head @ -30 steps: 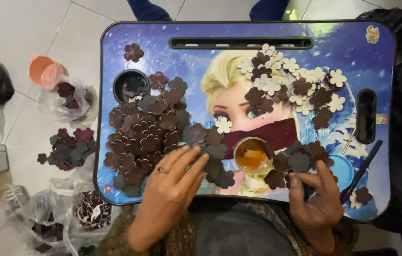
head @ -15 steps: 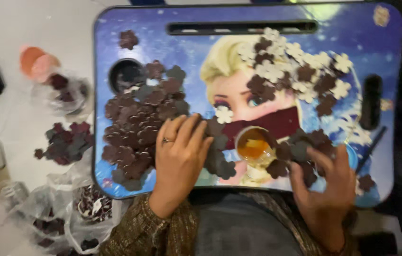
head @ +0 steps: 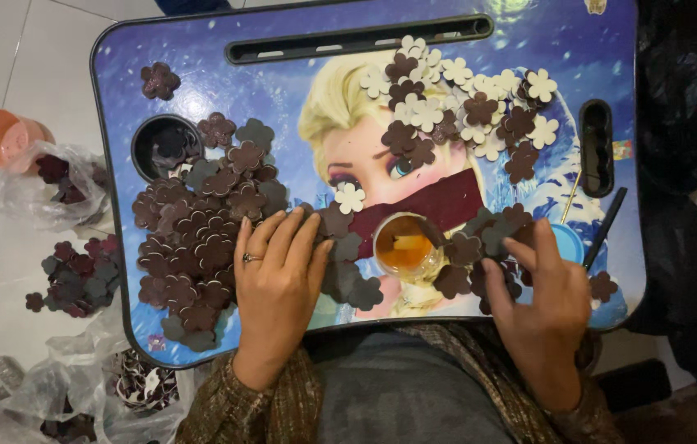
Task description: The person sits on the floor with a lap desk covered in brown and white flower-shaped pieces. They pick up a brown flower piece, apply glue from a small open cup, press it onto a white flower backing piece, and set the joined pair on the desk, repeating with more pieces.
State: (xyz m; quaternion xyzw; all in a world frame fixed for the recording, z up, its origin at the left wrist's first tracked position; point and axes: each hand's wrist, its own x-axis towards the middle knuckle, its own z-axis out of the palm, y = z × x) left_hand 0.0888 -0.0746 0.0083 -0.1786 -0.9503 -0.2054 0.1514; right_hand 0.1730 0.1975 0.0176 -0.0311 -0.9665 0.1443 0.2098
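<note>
On the floor past the left edge of the lap tray (head: 118,271) we see a pink cup (head: 2,138), one clear bag (head: 61,177) holding dark pieces, and a loose heap of flowers (head: 73,275) — too many to count.

On the tray's left half, beside one round cup hole (head: 163,146), lies the big pile of dark brown flower cutouts (head: 192,238), several dozen by our guess, with one stray flower (head: 159,80) near the far left corner. Our left hand (head: 276,284) lies open and flat, fingers spread, on the pile's right fringe by the near edge. A careless sweep here could push flowers over that near left edge.

At the near edge's middle stands one small glass of amber liquid (head: 404,245), between our two hands. This is our main worry — either hand could knock it and wet the cutouts.

Our right hand (head: 542,300) rests open, fingertips on a smaller cluster of dark flowers (head: 488,238). Toward the far right sits a mixed bunch of cream and brown flowers (head: 463,111), roughly two dozen. One dark stick (head: 605,228) leans by the right edge and could roll off.
</note>
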